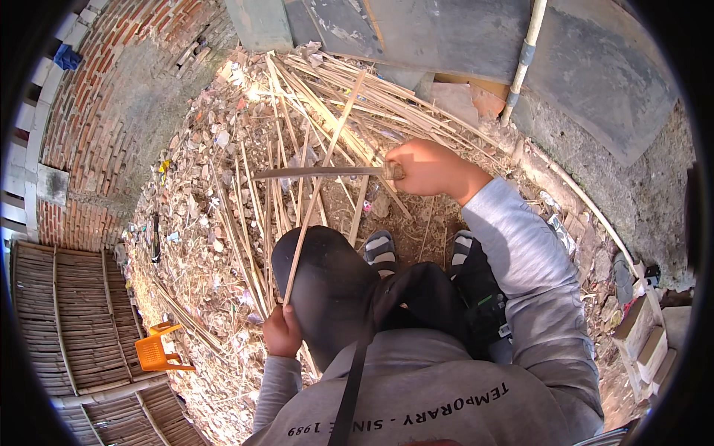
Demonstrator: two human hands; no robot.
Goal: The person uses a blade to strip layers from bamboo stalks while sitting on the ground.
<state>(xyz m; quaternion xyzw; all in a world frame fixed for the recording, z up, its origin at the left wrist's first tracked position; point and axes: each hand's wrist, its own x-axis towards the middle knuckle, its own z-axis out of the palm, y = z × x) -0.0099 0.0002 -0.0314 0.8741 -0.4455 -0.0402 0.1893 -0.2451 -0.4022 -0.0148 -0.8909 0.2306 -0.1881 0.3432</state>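
My left hand [282, 331] is closed around the lower end of a long, thin bamboo strip [341, 123], which slants up and to the right, away from me. In my right hand [431, 169] is the handle of a long-bladed knife, gripped in a fist. Its dark blade [286, 174] points left, lying nearly level across the middle of the strip. Whether the edge touches the strip or passes just over it, I cannot tell. Beyond and below both hands, many loose bamboo strips [401, 111] lie spread over the ground.
My sandalled feet [381, 253] are on littered, rubble-strewn ground. A brick wall [97, 149] rises at the left, above bamboo-slat panels [78, 320] and an orange plastic chair [152, 351]. Grey sheets [461, 33] and a pale pole [525, 56] stand at the far side.
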